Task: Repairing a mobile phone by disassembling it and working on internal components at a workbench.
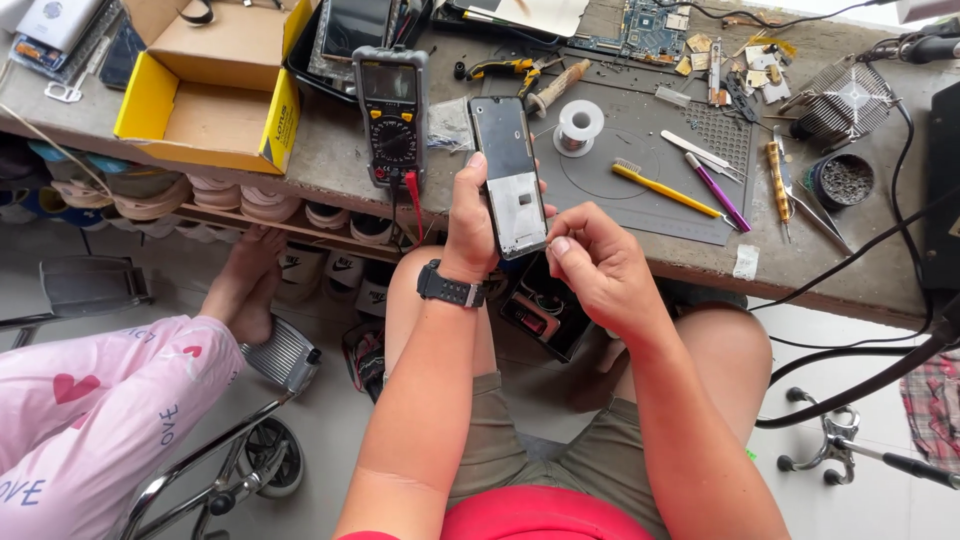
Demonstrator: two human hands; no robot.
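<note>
left hand (470, 225) grips opened phone (510, 175) upright | right hand (600, 270) pinched shut beside its lower edge, contents unclear | phone's back off, reassembly undone

An opened smartphone (508, 175), its back cover off, stands nearly upright in the grip of the left hand (470, 225), raised just above the front edge of the desk (330, 150). The dark, glossy upper half of the exposed rear reflects light; the lower half carries a pale grey shield plate with a small dark opening near its middle. The right hand (600, 265) pinches at the phone's lower right corner, thumb and forefinger pressed together against the frame.
</note>
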